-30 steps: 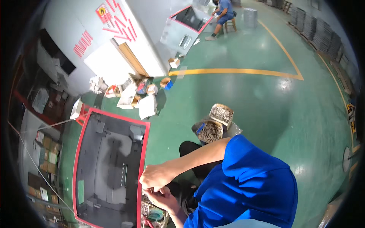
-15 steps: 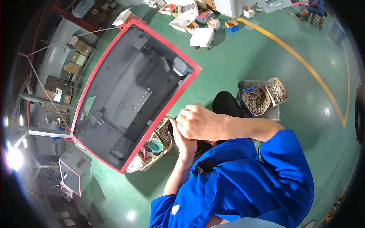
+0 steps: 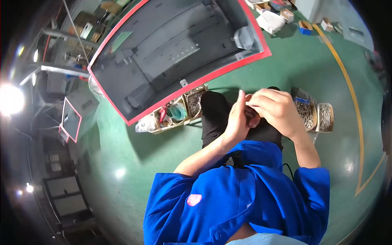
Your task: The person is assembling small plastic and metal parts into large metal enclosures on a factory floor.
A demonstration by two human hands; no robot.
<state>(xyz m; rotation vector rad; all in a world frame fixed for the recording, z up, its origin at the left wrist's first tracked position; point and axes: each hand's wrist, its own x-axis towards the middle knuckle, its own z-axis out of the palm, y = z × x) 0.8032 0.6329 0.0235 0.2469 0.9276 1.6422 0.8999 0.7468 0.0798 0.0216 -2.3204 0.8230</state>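
Note:
Both hands meet above my lap. My left hand (image 3: 238, 119) is cupped with its thumb up and its fingers curled inward. What lies in its palm is hidden. My right hand (image 3: 278, 109) arches over from the right, thumb and fingers pinched together near the left fingertips; anything between them is too small to name. Ahead and to the left stands a large dark grey open housing (image 3: 163, 67) with a red rim. Its near red edge is the part closest to my left hand, some distance off.
Under the housing's near edge sits a divided box (image 3: 178, 111) of small parts and a green container. At my right, cartons (image 3: 325, 117) hold many small metal pieces. A smaller red-edged grey cabinet (image 3: 73, 118) stands left; a white-covered stool (image 3: 270, 22) is at the back.
My view has swung, so the housing appears higher and the part cartons nearer. The right hand no longer covers the left; it has drawn to the right, its fingertips pinched beside the left fingers.

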